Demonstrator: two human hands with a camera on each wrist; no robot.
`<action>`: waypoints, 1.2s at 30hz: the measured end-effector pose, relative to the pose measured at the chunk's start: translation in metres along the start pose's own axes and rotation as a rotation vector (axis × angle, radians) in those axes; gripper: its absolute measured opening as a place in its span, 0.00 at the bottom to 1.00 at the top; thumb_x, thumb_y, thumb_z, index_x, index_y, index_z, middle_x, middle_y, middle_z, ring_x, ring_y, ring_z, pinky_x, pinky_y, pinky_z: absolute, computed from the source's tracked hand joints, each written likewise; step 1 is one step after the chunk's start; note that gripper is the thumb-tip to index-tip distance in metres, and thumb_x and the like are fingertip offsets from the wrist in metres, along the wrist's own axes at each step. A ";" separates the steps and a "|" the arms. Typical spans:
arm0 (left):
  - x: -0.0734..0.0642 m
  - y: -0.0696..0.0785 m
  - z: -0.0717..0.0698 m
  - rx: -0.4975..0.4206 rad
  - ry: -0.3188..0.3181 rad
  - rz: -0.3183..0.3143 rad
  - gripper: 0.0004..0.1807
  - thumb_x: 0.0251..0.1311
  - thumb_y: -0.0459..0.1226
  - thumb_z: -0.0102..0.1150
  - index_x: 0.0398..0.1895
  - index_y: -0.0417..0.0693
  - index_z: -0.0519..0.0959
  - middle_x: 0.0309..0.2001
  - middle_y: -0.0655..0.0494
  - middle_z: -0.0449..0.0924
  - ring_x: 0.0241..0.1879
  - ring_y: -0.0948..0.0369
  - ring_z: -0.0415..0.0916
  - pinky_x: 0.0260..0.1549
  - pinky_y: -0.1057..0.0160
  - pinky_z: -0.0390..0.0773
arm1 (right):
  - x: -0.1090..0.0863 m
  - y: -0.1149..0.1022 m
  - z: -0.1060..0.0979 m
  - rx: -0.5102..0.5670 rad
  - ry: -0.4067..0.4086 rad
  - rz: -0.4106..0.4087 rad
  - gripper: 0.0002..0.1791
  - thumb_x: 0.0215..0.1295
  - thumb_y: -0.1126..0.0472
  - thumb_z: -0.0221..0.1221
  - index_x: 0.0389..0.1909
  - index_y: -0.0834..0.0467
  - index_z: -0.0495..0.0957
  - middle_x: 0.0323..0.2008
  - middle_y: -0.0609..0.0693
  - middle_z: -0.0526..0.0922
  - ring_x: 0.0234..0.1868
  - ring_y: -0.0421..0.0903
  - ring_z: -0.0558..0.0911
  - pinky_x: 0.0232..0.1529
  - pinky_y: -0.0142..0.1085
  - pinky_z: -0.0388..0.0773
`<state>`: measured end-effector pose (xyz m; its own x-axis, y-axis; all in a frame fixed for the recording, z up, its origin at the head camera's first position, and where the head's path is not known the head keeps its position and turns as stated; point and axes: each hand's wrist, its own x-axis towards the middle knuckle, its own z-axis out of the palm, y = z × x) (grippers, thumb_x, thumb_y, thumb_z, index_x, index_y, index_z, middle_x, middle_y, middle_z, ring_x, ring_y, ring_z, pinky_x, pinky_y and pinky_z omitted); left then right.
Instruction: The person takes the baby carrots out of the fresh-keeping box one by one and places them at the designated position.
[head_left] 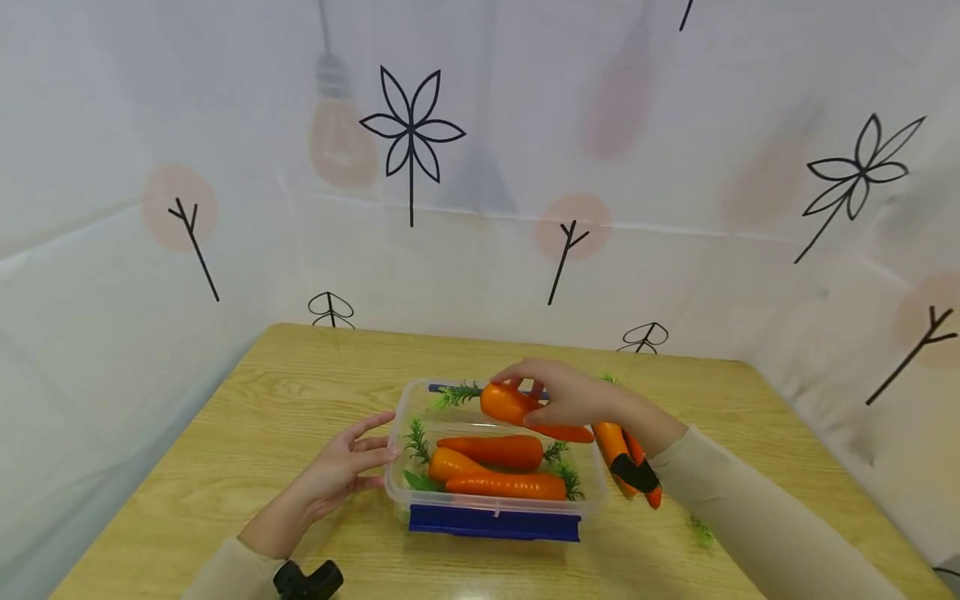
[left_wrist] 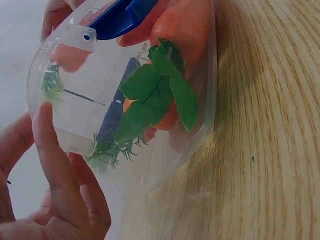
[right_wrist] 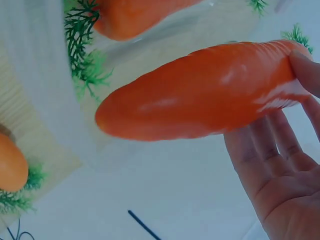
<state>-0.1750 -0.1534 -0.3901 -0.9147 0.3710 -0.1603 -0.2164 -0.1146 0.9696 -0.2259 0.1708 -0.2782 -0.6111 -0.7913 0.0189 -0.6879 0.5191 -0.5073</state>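
Note:
In the head view a clear plastic box (head_left: 592, 492) with blue latches stands on the table. Inside it lie several toy carrots, among them an orange carrot (head_left: 495, 451) and another carrot (head_left: 506, 486) in front of it. My right hand (head_left: 573, 393) grips one carrot (head_left: 504, 403) near its thick leafy end, over the back part of the box. The right wrist view shows that carrot's tapered body (right_wrist: 190, 95) sticking out past the fingers. My left hand (head_left: 341, 467) touches the box's left side with fairly straight fingers. Green leaves (left_wrist: 155, 90) show through the wall in the left wrist view.
More carrots (head_left: 611, 437) lie on the wooden table (head_left: 247, 400) right of the box, partly hidden by my right forearm. A green sprig (head_left: 701, 531) pokes out beneath that sleeve. A patterned white curtain (head_left: 480, 275) hangs behind the table.

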 end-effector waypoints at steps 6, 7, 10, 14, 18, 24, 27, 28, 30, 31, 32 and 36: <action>0.001 0.000 0.001 -0.005 0.006 -0.005 0.39 0.59 0.34 0.60 0.71 0.43 0.52 0.52 0.42 0.71 0.42 0.55 0.77 0.31 0.65 0.80 | -0.016 0.002 -0.006 0.006 0.087 0.017 0.30 0.56 0.71 0.62 0.61 0.59 0.67 0.49 0.55 0.72 0.38 0.46 0.77 0.39 0.35 0.78; 0.001 0.000 0.001 -0.005 0.006 -0.004 0.39 0.59 0.34 0.60 0.71 0.43 0.52 0.52 0.42 0.72 0.42 0.55 0.77 0.31 0.65 0.80 | -0.019 0.003 -0.006 0.005 0.100 0.022 0.30 0.56 0.70 0.62 0.61 0.59 0.67 0.49 0.54 0.73 0.38 0.46 0.77 0.38 0.35 0.78; 0.001 0.000 0.001 -0.003 0.007 -0.001 0.39 0.59 0.34 0.60 0.71 0.42 0.52 0.52 0.42 0.72 0.41 0.56 0.77 0.31 0.65 0.80 | -0.026 0.005 -0.007 0.011 0.140 0.040 0.31 0.55 0.70 0.63 0.61 0.59 0.67 0.48 0.54 0.73 0.37 0.45 0.77 0.36 0.34 0.79; 0.000 -0.001 0.001 0.002 0.008 0.001 0.39 0.59 0.35 0.61 0.71 0.42 0.52 0.52 0.41 0.71 0.41 0.55 0.77 0.32 0.65 0.80 | -0.036 0.009 -0.006 0.008 0.188 0.072 0.31 0.55 0.69 0.63 0.61 0.57 0.67 0.48 0.54 0.73 0.36 0.44 0.77 0.35 0.35 0.79; 0.000 0.000 0.002 -0.003 0.011 -0.004 0.39 0.59 0.34 0.60 0.71 0.43 0.52 0.53 0.41 0.71 0.42 0.55 0.77 0.32 0.65 0.80 | -0.047 0.012 -0.006 0.004 0.238 0.108 0.31 0.55 0.67 0.64 0.62 0.57 0.67 0.49 0.56 0.73 0.36 0.45 0.77 0.33 0.36 0.79; -0.001 0.001 0.002 -0.006 0.000 0.011 0.39 0.60 0.34 0.59 0.71 0.42 0.51 0.52 0.42 0.71 0.41 0.55 0.78 0.32 0.65 0.80 | -0.062 0.017 -0.005 0.002 0.320 0.173 0.32 0.55 0.66 0.65 0.61 0.58 0.67 0.49 0.58 0.73 0.37 0.46 0.77 0.30 0.34 0.79; -0.001 0.001 0.002 -0.007 0.001 0.012 0.39 0.60 0.34 0.59 0.71 0.41 0.51 0.52 0.42 0.71 0.42 0.55 0.77 0.32 0.65 0.80 | -0.068 0.020 -0.004 0.001 0.351 0.200 0.32 0.54 0.65 0.66 0.61 0.58 0.67 0.48 0.58 0.74 0.36 0.45 0.77 0.29 0.34 0.78; -0.001 0.001 0.002 -0.006 0.003 0.011 0.39 0.60 0.34 0.59 0.71 0.41 0.51 0.52 0.42 0.71 0.42 0.55 0.77 0.32 0.65 0.80 | -0.070 0.021 -0.004 0.003 0.361 0.210 0.32 0.54 0.64 0.67 0.61 0.58 0.67 0.48 0.58 0.74 0.36 0.45 0.77 0.29 0.34 0.78; -0.001 0.001 0.002 -0.006 0.004 0.007 0.39 0.60 0.34 0.59 0.71 0.42 0.51 0.52 0.42 0.71 0.42 0.54 0.77 0.32 0.65 0.80 | -0.074 0.023 -0.003 0.018 0.381 0.229 0.33 0.54 0.65 0.67 0.61 0.58 0.67 0.48 0.58 0.74 0.36 0.46 0.77 0.28 0.34 0.78; -0.001 0.001 0.003 -0.007 0.007 0.004 0.39 0.60 0.34 0.59 0.71 0.42 0.51 0.53 0.41 0.71 0.43 0.54 0.77 0.32 0.65 0.80 | -0.076 0.024 -0.003 0.024 0.391 0.237 0.33 0.54 0.65 0.67 0.61 0.58 0.67 0.48 0.58 0.74 0.36 0.46 0.76 0.28 0.34 0.78; -0.001 0.001 0.003 -0.007 0.009 0.001 0.39 0.60 0.34 0.60 0.71 0.42 0.51 0.53 0.41 0.70 0.43 0.53 0.77 0.32 0.65 0.80 | -0.078 0.025 -0.003 0.033 0.401 0.242 0.33 0.53 0.65 0.67 0.61 0.58 0.67 0.48 0.59 0.73 0.36 0.46 0.76 0.28 0.34 0.78; -0.001 0.000 0.003 -0.006 0.014 -0.005 0.39 0.59 0.35 0.61 0.70 0.43 0.52 0.54 0.40 0.69 0.46 0.52 0.76 0.32 0.66 0.80 | -0.087 0.029 -0.002 0.070 0.435 0.263 0.33 0.54 0.66 0.66 0.62 0.59 0.66 0.48 0.60 0.72 0.37 0.48 0.77 0.29 0.34 0.79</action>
<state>-0.1736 -0.1513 -0.3894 -0.9183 0.3585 -0.1677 -0.2229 -0.1181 0.9677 -0.1937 0.2553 -0.2924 -0.8764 -0.4218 0.2324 -0.4706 0.6476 -0.5992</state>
